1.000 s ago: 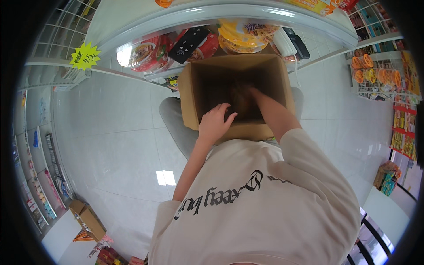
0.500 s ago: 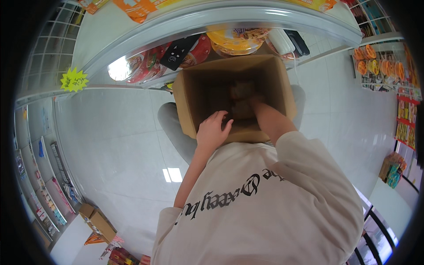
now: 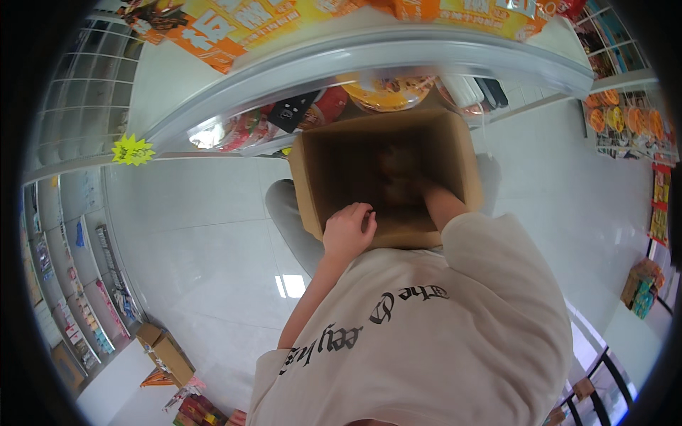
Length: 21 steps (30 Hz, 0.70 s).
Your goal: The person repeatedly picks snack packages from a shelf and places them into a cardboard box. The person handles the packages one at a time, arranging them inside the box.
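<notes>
An open cardboard box stands upright between my knees, its mouth facing me. My left hand is at its near left rim, with the fingers loosely bent over the opening. A gap shows between thumb and fingers, and nothing is seen in them. Deep inside the box is my right hand, dark and blurred, so its fingers cannot be made out. Beside it, low in the box, lie pale, blurred packs whose kind I cannot tell.
Beyond the box runs a shelf edge bearing orange and yellow packets. Beneath it sit a yellow-lidded round tub, a black card and a white item. Another carton stands at lower left, near shelving.
The view has shifted, so shelf and box appear lower. My right hand stays inside the box. My left thumb has drawn nearer to its fingers.
</notes>
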Each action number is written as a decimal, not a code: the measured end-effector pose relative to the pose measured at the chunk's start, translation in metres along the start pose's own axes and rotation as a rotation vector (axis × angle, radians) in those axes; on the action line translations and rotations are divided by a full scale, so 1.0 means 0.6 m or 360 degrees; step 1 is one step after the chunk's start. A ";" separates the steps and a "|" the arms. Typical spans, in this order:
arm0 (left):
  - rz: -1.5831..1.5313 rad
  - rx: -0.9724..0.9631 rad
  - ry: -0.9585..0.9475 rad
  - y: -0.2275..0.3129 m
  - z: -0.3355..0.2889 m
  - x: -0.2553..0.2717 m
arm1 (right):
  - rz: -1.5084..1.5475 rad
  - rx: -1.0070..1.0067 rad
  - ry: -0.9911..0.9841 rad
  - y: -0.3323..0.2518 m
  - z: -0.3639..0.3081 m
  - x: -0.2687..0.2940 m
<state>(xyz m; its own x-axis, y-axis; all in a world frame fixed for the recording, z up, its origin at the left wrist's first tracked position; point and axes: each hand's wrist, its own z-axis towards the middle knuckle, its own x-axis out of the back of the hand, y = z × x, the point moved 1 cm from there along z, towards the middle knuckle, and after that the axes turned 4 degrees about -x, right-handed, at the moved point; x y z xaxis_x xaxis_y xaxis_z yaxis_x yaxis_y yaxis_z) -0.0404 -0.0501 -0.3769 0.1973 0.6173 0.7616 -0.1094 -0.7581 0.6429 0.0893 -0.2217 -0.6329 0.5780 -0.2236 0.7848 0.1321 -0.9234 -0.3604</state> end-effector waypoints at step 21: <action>-0.0511 -0.0406 0.1176 0.017 0.068 0.153 | 0.0815 0.0562 -0.0259 -0.144 -0.295 0.253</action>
<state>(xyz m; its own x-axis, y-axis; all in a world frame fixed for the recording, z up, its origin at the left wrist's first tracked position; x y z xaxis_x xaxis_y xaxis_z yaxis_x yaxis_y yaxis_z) 0.0164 -0.0099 -0.3035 -0.4218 0.8408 0.3394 -0.3911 -0.5064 0.7685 0.0230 -0.2314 -0.3933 0.7496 -0.5328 0.3927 0.0482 -0.5477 -0.8353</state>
